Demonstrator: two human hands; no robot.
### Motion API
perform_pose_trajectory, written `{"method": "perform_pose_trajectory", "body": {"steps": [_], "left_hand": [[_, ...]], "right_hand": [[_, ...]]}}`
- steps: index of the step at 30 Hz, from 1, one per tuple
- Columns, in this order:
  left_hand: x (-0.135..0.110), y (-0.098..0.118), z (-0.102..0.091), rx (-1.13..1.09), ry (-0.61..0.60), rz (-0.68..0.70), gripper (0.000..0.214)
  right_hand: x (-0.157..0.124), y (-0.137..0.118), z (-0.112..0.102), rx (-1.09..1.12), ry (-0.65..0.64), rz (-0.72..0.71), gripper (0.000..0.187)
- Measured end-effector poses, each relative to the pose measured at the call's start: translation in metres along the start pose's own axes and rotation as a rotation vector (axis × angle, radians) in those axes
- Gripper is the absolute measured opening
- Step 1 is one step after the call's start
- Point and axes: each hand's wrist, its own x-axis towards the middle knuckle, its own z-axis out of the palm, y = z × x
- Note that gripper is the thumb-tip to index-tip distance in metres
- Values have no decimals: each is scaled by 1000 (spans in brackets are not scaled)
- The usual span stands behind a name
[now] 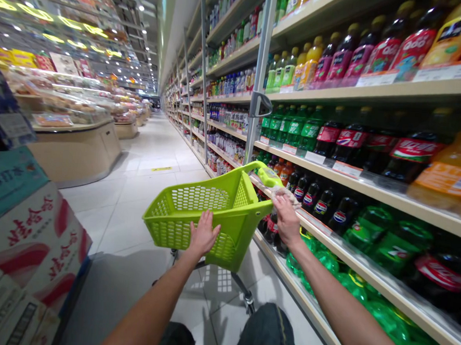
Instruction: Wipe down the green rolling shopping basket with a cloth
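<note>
A lime-green plastic shopping cart (197, 212) with a perforated basket stands tilted in the aisle in front of me. My left hand (203, 235) rests on the near rim of the basket, fingers curled over the edge. My right hand (286, 217) is closed around the cart's handle (267, 176) at its right end, next to the drinks shelf. The basket looks empty inside. My knees in dark trousers (267, 333) show at the bottom.
Long shelves of bottled soft drinks (345, 143) run along the right, close to the cart. Stacked cardboard boxes (23, 243) stand at the left. Curved display counters (76, 147) line the left side of the tiled aisle (153, 152), which stretches far ahead.
</note>
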Motion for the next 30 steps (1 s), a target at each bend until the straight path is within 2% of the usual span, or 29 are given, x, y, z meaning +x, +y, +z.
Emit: {"method": "perform_pose_trajectory", "body": {"steps": [2, 4, 6, 11, 13, 16, 18, 20, 22, 24, 25, 28, 30], "left_hand": [[0, -1, 1, 13, -3, 14, 52], [1, -4, 1, 38, -11, 39, 51], [1, -8, 1, 66, -15, 61, 50], [-2, -11, 3, 125, 7, -8, 54], [-4, -11, 4, 138, 3, -23, 56], [-6, -12, 2, 139, -15, 0, 57], [-6, -16, 0, 138, -31, 23, 56], [-6, -19, -2, 147, -36, 35, 55], [-6, -20, -2, 155, -22, 27, 56], [-8, -18, 0, 154, -6, 0, 59], [-9, -17, 1, 154, -4, -9, 60], [-10, -18, 2, 163, 2, 13, 60], [-10, -24, 1, 167, 17, 23, 58]], "right_hand": [[-9, -6, 5, 13, -50, -68, 38], [-23, -17, 10, 84, -139, -205, 37], [-26, -23, 9, 166, -188, -283, 39], [10, -12, 0, 92, -15, -58, 47], [8, -14, 7, 75, -42, -93, 46], [-9, -27, 19, 98, -143, -223, 42], [-10, -32, 19, 127, -197, -284, 41], [4, -30, 13, 111, -195, -233, 41], [21, -26, 9, 29, -153, -93, 42], [30, -30, 15, -42, -162, -20, 43], [29, -37, 22, -40, -204, -43, 43], [14, -60, 43, 73, -376, -254, 41], [9, -62, 45, 104, -410, -315, 40]]}}
